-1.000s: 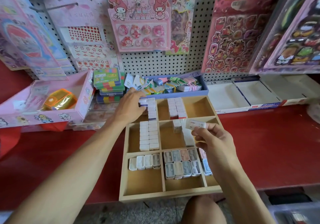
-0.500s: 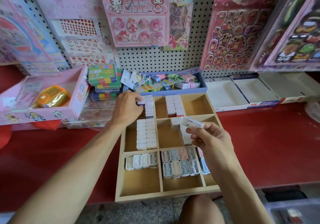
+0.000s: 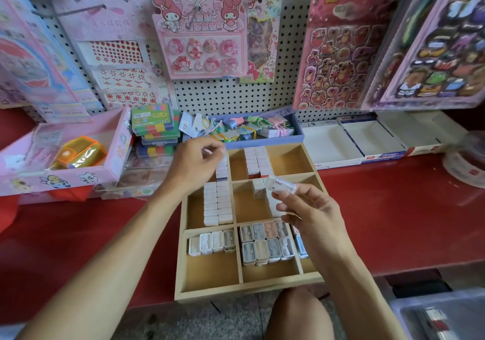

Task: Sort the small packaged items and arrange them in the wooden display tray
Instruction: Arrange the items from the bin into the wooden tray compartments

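Observation:
The wooden display tray [image 3: 236,291] lies on the red shelf and juts over its front edge. White packaged erasers [image 3: 217,204] fill its left middle cell in two rows, and more [image 3: 258,161] stand in the far cells. Small pastel sharpeners [image 3: 266,242] sit in the near cells. My right hand [image 3: 312,216] hovers over the tray's right side and pinches one white wrapped eraser [image 3: 280,185] between thumb and fingertips. My left hand [image 3: 195,163] hangs above the far-left eraser row with fingers curled; whether it pinches anything is unclear.
Behind the tray stands a blue box of keychains [image 3: 249,129]. A stack of coloured cases [image 3: 154,129] and a pink box [image 3: 65,156] sit to the left. Open white boxes [image 3: 354,142] and a tape roll [image 3: 464,163] are to the right. Sticker packs hang on the pegboard.
My left hand has lifted off the far-left eraser row and curled its fingers. My right hand still holds the eraser, tilted slightly and drawn a little nearer.

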